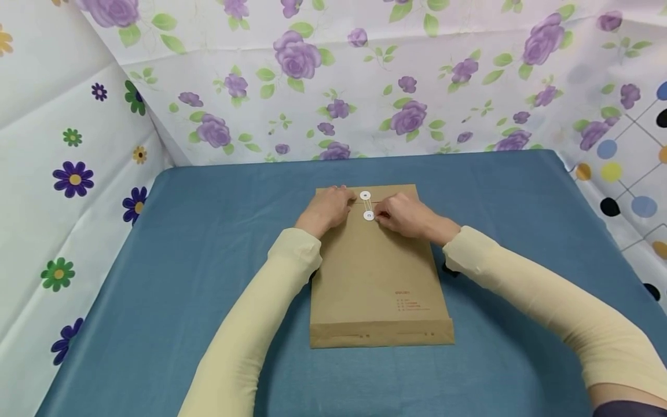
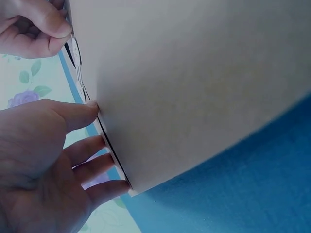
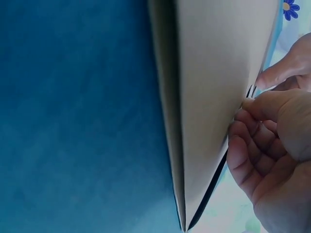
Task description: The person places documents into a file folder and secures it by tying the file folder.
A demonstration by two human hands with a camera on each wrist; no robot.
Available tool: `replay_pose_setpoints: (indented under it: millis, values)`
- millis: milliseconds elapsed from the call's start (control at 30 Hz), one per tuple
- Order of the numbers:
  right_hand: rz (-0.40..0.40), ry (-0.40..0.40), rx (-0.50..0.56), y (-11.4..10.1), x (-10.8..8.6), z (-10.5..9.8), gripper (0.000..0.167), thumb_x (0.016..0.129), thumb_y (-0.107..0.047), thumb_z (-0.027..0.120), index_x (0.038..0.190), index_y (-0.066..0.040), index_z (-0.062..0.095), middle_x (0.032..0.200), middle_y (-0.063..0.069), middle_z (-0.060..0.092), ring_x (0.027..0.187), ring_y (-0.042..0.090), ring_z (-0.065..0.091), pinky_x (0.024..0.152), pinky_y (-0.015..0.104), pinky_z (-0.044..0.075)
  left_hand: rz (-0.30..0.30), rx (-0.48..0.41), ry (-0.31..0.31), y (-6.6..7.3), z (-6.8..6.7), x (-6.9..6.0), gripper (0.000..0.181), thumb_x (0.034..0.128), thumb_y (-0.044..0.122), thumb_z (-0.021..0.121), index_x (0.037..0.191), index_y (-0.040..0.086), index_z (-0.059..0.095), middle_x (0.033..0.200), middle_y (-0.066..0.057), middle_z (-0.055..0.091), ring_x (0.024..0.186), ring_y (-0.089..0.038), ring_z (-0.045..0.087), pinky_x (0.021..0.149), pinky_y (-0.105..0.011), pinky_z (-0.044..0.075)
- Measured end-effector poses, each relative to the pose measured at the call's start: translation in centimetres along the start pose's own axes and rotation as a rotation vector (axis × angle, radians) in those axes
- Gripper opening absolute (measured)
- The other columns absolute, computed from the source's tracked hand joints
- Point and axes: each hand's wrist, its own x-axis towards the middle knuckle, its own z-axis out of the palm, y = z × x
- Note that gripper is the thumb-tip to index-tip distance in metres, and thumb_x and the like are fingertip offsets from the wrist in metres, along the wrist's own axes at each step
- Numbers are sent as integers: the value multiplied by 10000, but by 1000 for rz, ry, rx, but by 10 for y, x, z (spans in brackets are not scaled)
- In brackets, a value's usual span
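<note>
A brown paper document envelope (image 1: pixel 376 266) lies flat on the table, its flap folded down at the far end. Two white round buttons, an upper one (image 1: pixel 365 195) on the flap and a lower one (image 1: pixel 369 215) on the body, have a thin white string (image 1: pixel 367 205) running between them. My left hand (image 1: pixel 330 207) presses on the flap left of the buttons, its thumb and fingers fairly straight in the left wrist view. Just right of the lower button, my right hand (image 1: pixel 405 215) has curled fingers, thumb and index pinching the string end, which is mostly hidden.
A blue cloth (image 1: pixel 208 243) covers the table. Floral sheets (image 1: pixel 297 55) hang behind it and on the left, with a dotted sheet (image 1: pixel 643 174) on the right. Red print (image 1: pixel 409 304) marks the envelope's lower right, above a folded bottom strip (image 1: pixel 383 333).
</note>
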Motion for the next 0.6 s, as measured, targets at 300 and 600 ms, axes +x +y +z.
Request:
replay_pose_setpoints:
  millis: [300,600]
  values:
    - [59,-19,-6,-9,-1,4,106,967,-65,670,957,-50,775,856,50,732,651,133,583,629,329,480,-14,52,38,-1,0,-1,382,1072,196,564,1452,183,600,1542,-78,505,1381,-336,494,1128,-526,386]
    - [60,-37,25,-12,-7,4,107,994,-95,662,916,-99,735,755,-34,647,588,91,505,598,307,428,-29,65,38,-2,2,0,397,1077,235,556,1473,241,591,1599,-46,441,1420,-331,458,1098,-565,410]
